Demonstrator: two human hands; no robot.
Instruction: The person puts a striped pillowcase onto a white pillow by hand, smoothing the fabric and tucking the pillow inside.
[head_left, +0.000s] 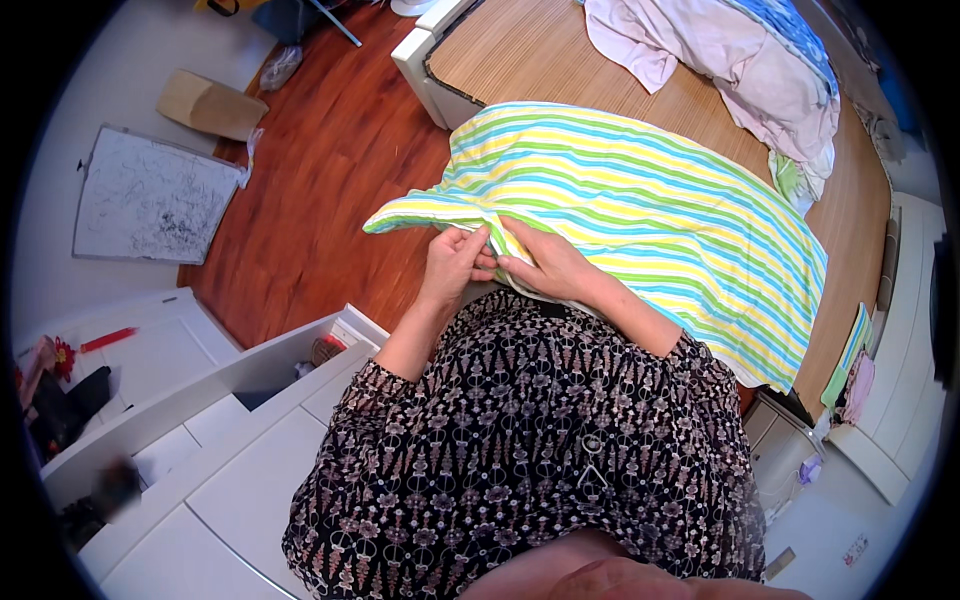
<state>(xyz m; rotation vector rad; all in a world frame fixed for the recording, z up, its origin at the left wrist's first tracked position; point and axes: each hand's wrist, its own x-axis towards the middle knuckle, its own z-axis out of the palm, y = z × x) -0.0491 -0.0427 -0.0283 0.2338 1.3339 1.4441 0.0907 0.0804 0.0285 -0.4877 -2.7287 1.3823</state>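
A large cloth with green, yellow, blue and white stripes lies spread over the near part of the bed. Its left end hangs past the bed's edge and comes to a point over the floor. Close in front of my body, my left hand pinches the near edge of this striped cloth between thumb and fingers. My right hand is beside it, closed on the same edge, with a fold of cloth gathered between the two. The fingertips of my right hand are partly hidden by the fabric.
Beyond the cloth, the bed's tan woven mat carries a heap of pale pink bedding. White drawers stand at my lower left. A scribbled whiteboard and a cardboard box rest by the left wall, beside the reddish wooden floor.
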